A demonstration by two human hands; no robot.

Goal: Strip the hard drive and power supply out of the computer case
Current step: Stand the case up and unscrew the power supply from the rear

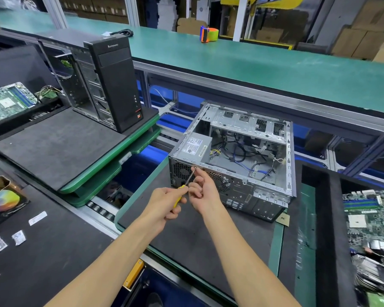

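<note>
upright black tower, motherboards, tape dispenser

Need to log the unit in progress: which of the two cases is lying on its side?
The open silver case by the hands, on the near mat. The black case stands upright, far left.

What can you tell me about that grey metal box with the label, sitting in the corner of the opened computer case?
That is the power supply: a plain grey sheet-metal box with a white printed label on its upward face. It sits in the near-left corner of the open case, which lies on its side. Yellow and black wires leave its inner end. A screwdriver, gripped by the left hand and steadied by the right hand, meets the perforated rear panel just outside it.
</note>
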